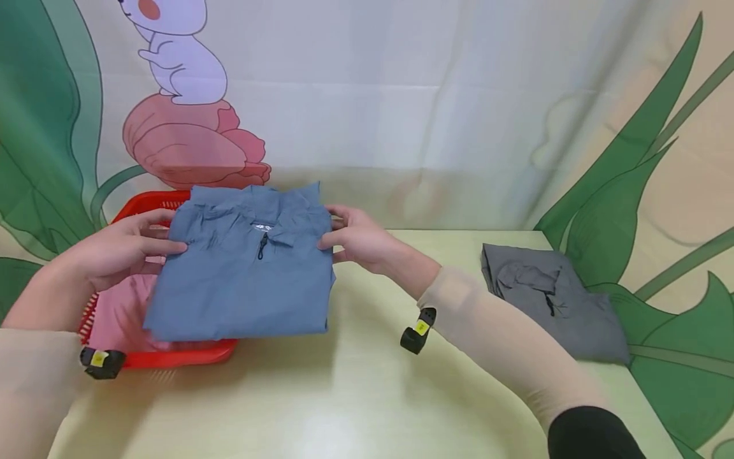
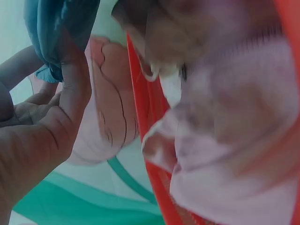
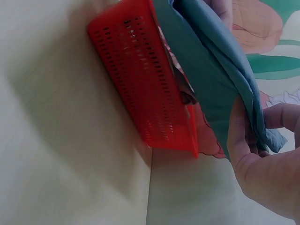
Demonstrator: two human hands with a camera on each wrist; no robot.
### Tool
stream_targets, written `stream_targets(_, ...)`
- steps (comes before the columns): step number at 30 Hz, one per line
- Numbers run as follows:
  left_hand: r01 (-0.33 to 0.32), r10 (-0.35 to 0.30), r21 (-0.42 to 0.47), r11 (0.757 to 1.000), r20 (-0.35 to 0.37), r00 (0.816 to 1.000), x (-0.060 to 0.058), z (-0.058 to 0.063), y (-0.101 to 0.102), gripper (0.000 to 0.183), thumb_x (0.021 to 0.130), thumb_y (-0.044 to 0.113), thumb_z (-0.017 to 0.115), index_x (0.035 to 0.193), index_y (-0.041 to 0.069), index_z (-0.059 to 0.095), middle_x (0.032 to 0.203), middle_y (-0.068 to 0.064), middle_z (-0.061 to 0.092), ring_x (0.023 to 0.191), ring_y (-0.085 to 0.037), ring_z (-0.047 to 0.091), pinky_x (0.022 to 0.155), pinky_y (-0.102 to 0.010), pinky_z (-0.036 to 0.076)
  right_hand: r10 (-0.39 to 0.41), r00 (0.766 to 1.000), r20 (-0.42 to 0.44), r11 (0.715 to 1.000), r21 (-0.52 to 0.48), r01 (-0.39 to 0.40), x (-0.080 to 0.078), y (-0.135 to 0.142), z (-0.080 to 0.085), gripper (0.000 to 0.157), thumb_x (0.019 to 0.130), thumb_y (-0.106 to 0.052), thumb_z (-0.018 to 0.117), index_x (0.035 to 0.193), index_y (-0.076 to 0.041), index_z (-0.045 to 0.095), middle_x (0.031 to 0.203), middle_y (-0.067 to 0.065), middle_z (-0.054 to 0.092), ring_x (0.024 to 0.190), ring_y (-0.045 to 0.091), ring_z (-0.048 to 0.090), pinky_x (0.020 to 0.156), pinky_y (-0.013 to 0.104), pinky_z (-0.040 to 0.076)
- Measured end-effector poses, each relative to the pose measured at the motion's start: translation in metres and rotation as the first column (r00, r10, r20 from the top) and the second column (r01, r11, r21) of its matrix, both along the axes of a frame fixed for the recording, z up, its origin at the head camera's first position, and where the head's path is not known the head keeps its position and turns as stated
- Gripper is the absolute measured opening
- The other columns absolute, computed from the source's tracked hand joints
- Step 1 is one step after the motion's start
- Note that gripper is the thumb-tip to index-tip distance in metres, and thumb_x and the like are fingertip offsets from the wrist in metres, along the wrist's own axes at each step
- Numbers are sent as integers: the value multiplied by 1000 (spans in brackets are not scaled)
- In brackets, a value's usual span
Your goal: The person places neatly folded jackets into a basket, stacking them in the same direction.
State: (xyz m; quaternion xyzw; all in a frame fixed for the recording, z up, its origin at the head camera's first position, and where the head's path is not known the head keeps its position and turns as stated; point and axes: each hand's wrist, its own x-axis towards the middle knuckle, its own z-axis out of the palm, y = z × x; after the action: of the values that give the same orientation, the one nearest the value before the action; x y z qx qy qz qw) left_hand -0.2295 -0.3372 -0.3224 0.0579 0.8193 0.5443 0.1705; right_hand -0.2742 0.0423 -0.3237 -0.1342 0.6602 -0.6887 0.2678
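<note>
Between the left hand (image 1: 123,248) and the right hand (image 1: 367,242) hangs a folded blue garment (image 1: 241,287), each hand pinching a side edge, thumb in front. Looks like the carrying step; the next move likely calls for an even, level grip. By the left hand, the garment hides part of the red basket (image 1: 178,358); some fingertips disappear behind the fabric.

Illegible collar label (image 1: 262,227) on blue garment (image 1: 241,290)

Blue garment (image 1: 241,280) is matt cloth w/ creases, basket (image 1: 183,359) semi-gloss plastic, tabletop (image 1: 367,389) smooth w/ sheen.
</note>
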Motion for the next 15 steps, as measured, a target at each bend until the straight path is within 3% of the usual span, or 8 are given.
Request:
stream_targets(8,-15,17,-73,997,22,1000,3,0,-25,76,105,18,59,159,2,8,133,-6,51,105,-13,65,88,-37,59,25,1000,-8,1000,8,-25,-3,-32,-7,73,92,13,59,158,-5,33,142,16,52,120,29,58,91,47,57)
stream_targets(15,-40,43,-201,979,13,999,8,4,-42,76,108,16,55,157,-7,2,133,-23,47,98,-18,66,84,-42,60,26,1000,5,999,18,-26,-5,-63,-17,73,94,9,61,160,-5,30,148,16,48,122,28,58,95,51,54)
